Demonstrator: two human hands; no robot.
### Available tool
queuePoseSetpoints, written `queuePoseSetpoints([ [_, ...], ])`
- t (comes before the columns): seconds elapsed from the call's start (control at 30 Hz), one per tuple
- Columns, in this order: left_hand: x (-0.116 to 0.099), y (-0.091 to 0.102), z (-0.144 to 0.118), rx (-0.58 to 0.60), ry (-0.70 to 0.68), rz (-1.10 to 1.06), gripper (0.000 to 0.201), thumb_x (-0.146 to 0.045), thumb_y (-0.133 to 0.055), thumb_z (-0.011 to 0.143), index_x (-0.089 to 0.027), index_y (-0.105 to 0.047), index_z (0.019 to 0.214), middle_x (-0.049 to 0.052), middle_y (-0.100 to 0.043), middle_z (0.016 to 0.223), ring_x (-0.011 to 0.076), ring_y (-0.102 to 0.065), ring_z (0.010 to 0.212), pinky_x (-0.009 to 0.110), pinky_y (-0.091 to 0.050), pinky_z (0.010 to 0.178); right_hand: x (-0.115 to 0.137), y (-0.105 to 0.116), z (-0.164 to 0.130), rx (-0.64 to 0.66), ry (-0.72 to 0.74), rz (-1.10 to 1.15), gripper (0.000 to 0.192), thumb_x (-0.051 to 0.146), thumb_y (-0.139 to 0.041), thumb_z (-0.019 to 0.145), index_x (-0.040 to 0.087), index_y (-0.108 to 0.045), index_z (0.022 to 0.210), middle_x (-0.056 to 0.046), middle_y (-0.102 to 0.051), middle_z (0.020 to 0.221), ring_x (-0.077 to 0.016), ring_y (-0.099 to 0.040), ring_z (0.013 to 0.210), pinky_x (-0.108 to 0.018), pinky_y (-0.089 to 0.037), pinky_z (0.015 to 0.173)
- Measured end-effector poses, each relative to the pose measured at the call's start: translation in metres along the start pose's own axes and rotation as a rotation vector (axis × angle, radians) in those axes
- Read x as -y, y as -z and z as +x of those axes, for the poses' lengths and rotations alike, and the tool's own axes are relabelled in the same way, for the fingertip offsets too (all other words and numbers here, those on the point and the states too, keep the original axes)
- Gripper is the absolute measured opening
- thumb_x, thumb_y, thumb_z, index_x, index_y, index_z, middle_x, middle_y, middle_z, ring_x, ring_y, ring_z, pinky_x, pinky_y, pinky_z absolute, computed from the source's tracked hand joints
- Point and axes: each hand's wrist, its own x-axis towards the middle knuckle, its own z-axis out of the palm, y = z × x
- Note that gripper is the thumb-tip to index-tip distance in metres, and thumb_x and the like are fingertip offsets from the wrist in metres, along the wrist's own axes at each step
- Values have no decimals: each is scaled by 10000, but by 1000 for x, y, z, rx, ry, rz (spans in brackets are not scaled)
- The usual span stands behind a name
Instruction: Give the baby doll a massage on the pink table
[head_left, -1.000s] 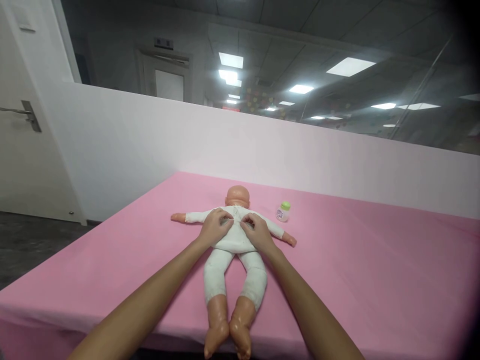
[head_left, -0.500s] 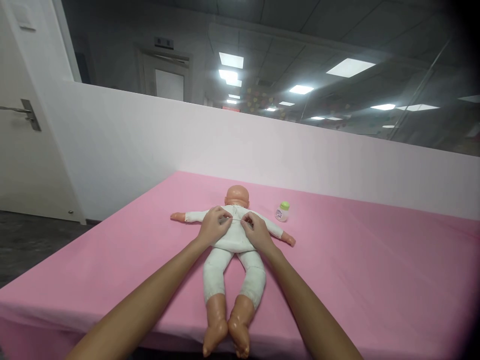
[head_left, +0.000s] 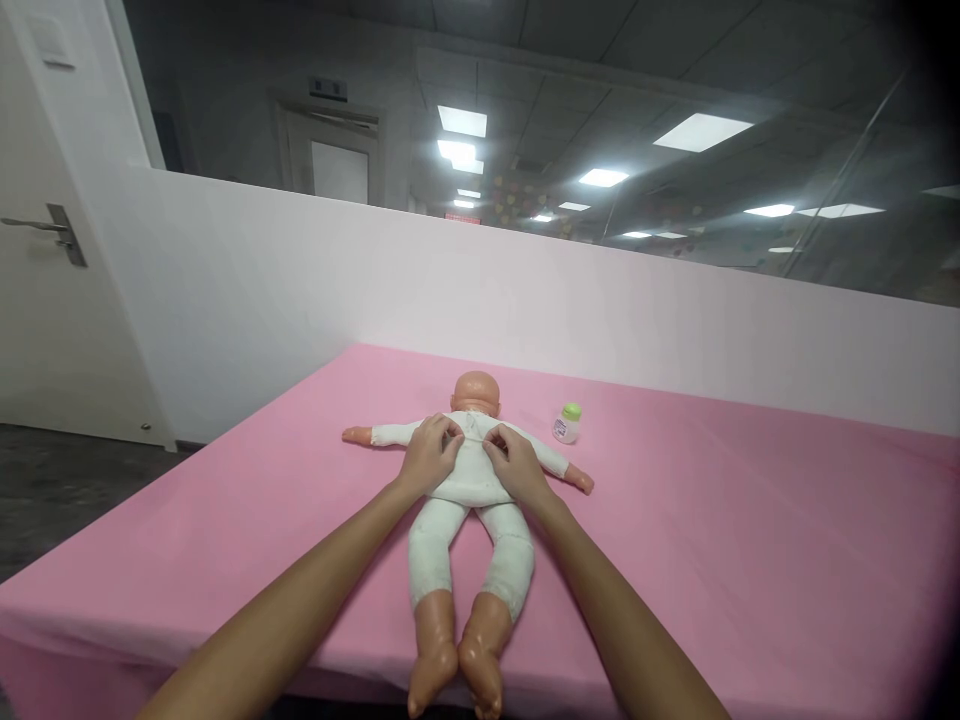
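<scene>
While the doll (head_left: 469,470) lies flat, left hand (head_left: 430,455) and right hand (head_left: 514,462) fingers pinch its white suit

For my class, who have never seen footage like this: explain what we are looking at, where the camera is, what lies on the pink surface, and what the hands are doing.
The camera is worn on a person's head and looks forward and down, so the two bare arms reaching in from below are that person's own. No machine is involved. On the pink table lies a doll in white clothes, head away from the camera, feet at the near edge. The left hand and right hand both rest on its upper body, fingers pinching the cloth near the neck. A small bottle with a green cap stands beside the doll, untouched.
</scene>
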Motion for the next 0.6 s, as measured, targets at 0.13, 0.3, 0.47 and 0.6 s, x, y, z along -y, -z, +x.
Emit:
queuePoseSetpoints([
  [0.13,1,-3,-1,-2,-9,20,105,-174,-520,928,-221,-541,837,28,-601,866,223,-550,866,377,-446,807,-1,-1,1,-11,-19,-1,126,292,-496,914,231,-557,821,-18,-662,830,-217,-589,797,-345,-447,755],
  [0.3,0,-6,-2,-4,-11,46,118,-195,-484,962,-225,-516,852,34,-593,887,228,-540,885,392,-444,828,-5,-5,3,-30,-40,9,136,302,-490,923,235,-565,831,-17,-678,843,-220,-612,808,-352,-453,764],
  [0.47,0,-11,-3,-34,8,73,115,-190,-476,967,-227,-513,865,27,-597,897,229,-546,907,400,-444,853,-6,-7,4,-45,-74,16,134,306,-497,917,236,-579,837,-22,-692,854,-227,-630,822,-361,-463,770],
  [0.6,1,-10,-2,-53,5,58,119,-183,-495,953,-227,-521,846,22,-598,876,224,-553,884,395,-454,836,-6,-6,3,-41,-72,35,136,305,-505,909,233,-588,829,-26,-694,851,-228,-635,822,-365,-481,771],
])
